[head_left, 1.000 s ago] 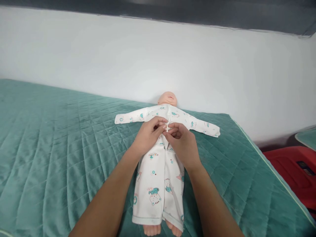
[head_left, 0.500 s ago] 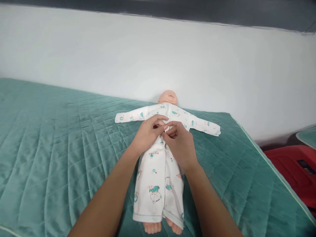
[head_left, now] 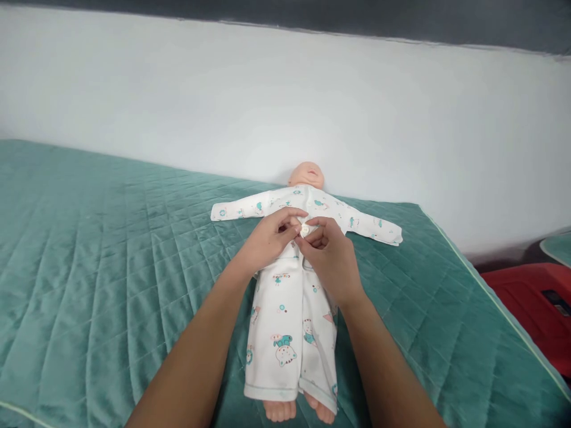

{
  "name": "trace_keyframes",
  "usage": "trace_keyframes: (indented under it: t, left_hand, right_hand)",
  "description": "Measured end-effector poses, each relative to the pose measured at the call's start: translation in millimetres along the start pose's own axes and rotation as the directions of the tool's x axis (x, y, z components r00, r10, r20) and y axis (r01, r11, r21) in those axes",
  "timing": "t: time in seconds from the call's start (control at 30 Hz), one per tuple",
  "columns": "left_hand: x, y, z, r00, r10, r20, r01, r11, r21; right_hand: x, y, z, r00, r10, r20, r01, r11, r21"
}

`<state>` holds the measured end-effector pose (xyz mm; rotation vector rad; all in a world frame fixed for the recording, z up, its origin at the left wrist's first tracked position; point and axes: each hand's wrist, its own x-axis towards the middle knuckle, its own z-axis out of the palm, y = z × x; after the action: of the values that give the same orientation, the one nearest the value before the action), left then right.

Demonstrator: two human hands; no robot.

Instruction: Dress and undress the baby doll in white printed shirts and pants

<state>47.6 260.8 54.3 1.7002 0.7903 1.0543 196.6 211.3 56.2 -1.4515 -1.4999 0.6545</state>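
A baby doll [head_left: 307,173] lies on its back, its feet towards me and its arms spread in long sleeves. It wears a white printed shirt [head_left: 330,208] and matching trousers [head_left: 274,315]. At the shirt front, a pale round button [head_left: 304,230] shows between my fingertips. My left hand [head_left: 274,235] pinches the shirt's edge just left of the button. From the right, my right hand [head_left: 331,252] grips the fabric by the button with thumb and fingers. The hands cover much of the doll's belly.
A green quilted cover [head_left: 147,255] lies under the doll, with its piped edge on the right. A white wall [head_left: 250,101] rises behind the head. Beyond the right edge stands a red plastic object [head_left: 526,303].
The button has come into plainer view between my fingertips. Both hands stay at the same spot on the shirt front. The whole view has shifted slightly.
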Motion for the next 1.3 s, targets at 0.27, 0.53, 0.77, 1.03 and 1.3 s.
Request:
trace_keyframes:
  t: [0.27, 0.53, 0.77, 1.03, 1.3]
  left_hand:
    - [4, -4, 4.2, 0.992, -0.021, -0.126, 0.025, 0.999, 0.027]
    - [2, -4, -1.1, 0.987, -0.005, -0.162, 0.02, 0.996, 0.088]
    - [-4, -1, -11.8, 0.983, -0.053, -0.174, 0.056, 0.998, 0.014]
    - [1, -12, -18.0, 0.882, -0.022, -0.471, 0.056, 0.997, 0.057]
    - [2, -16, -15.8, 0.877, -0.037, -0.479, 0.103, 0.988, 0.113]
  right_hand:
    - [0, 0, 1, 1.0, 0.004, -0.009, -0.005, 0.999, -0.035]
    - [0, 3, 0, 0.999, -0.009, 0.04, 0.007, 0.999, 0.053]
    - [-1, 6, -6, 0.999, -0.044, -0.009, 0.045, 0.972, 0.233]
    - [-8, -8, -7, 0.829, -0.392, 0.4, 0.518, 0.808, -0.282]
    - [-10, -11, -3, 0.832, -0.338, 0.439, 0.525, 0.735, -0.428]
